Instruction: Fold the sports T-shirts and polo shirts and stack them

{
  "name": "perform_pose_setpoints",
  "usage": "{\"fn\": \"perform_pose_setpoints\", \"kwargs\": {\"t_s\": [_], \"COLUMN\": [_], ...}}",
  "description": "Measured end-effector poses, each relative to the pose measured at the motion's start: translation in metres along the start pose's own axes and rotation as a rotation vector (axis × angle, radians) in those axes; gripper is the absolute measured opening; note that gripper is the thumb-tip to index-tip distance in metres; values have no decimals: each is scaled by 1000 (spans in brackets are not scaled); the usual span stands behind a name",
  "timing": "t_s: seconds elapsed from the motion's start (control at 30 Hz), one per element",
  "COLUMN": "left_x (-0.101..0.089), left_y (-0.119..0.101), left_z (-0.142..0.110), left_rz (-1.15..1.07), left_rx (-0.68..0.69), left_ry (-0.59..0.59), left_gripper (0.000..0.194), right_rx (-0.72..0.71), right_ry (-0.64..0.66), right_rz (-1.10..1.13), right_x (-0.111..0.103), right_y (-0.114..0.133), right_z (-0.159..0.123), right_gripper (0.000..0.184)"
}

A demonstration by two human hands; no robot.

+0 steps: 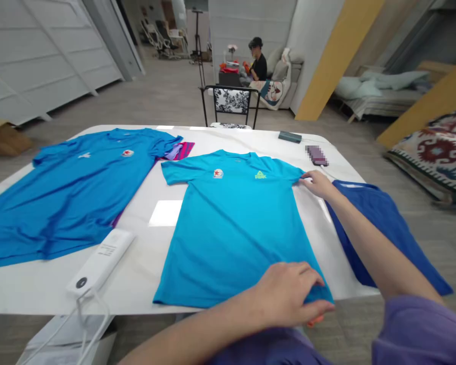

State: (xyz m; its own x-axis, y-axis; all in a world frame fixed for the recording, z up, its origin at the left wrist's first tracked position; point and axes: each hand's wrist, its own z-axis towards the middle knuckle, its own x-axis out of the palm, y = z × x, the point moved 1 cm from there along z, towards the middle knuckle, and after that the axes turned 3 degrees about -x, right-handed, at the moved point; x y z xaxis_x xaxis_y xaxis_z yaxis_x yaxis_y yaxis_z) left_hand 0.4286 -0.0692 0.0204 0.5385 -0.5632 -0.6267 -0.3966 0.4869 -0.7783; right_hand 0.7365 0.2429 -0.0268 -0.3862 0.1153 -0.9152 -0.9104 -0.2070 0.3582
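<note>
A bright turquoise T-shirt [235, 218] lies spread front up before me, its collar away from me. It bears a round badge and a yellow-green logo on the chest. My right hand [319, 183] is closed on the end of its right-side sleeve, thumb and fingers pinched together. Over the near right corner of the hem is my left hand [289, 294], thumb and fingers apart and curved, with turquoise cloth showing between them. A larger blue T-shirt [95, 187] lies flat on the left. Folded dark blue cloth [380, 223] rests beyond my right forearm, overhanging the table's near edge.
On the white table [144, 274] lies a white power strip [101, 261] with cables. A dark box-like object [290, 137] and a phone [317, 155] lie at the far right. Purple and pink cloth [182, 151] peeks from under the blue shirt. A chair [231, 101] and a seated person [259, 66] are beyond.
</note>
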Motion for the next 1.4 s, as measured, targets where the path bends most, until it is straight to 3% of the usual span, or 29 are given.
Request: {"fn": "perform_pose_setpoints", "kwargs": {"t_s": [0.07,0.13,0.23,0.3,0.4,0.53,0.63,0.7,0.77,0.87,0.97,1.03,1.13,1.23,1.33,1.4], "left_x": [-16,-41,-75,-85,-81,-54,-38,-40,-54,-91,-119,-123,-111,-97,-93,-94], "left_y": [10,34,84,117,149,158,150,144,143,155,180,197,210,210,205,202], "left_z": [0,-9,-42,-75,-125,-166,-175,-175,-173,-167,-158,-154,-155,-159,-159,-158], "left_rz": [98,241,485,613,710,759,755,719,685,677,683,682,681,703,719,726], "left_rx": [-1,-75,-247,-374,-516,-594,-611,-604,-600,-607,-580,-561,-560,-554,-555,-554], "left_ry": [-83,-224,-389,-436,-428,-437,-453,-440,-440,-494,-484,-443,-419,-455,-480,-476], "left_gripper": [50,47,55,65,80,84,85,85,82,80,85,87,88,88,89,90], "right_rx": [-11,-44,-108,-139,-114,17,-18,-41,68,378,498,493,434,162,-202,-253], "right_ry": [-21,-49,9,50,73,179,212,175,60,-76,-7,39,-19,-101,68,65], "right_rz": [-117,-189,-138,-65,-11,-38,-65,-46,-49,-132,-162,-100,55,190,402,451], "right_x": [-8,-7,9,23,41,55,58,56,49,33,16,6,-5,-7,0,4], "right_y": [-13,-11,11,29,44,40,29,23,15,-1,-15,-15,6,55,105,121], "right_z": [-22,-35,-35,-20,12,45,52,50,44,30,21,22,29,27,12,2], "right_gripper": [53,64,72,72,74,81,82,80,78,77,67,52,41,49,58,52]}}
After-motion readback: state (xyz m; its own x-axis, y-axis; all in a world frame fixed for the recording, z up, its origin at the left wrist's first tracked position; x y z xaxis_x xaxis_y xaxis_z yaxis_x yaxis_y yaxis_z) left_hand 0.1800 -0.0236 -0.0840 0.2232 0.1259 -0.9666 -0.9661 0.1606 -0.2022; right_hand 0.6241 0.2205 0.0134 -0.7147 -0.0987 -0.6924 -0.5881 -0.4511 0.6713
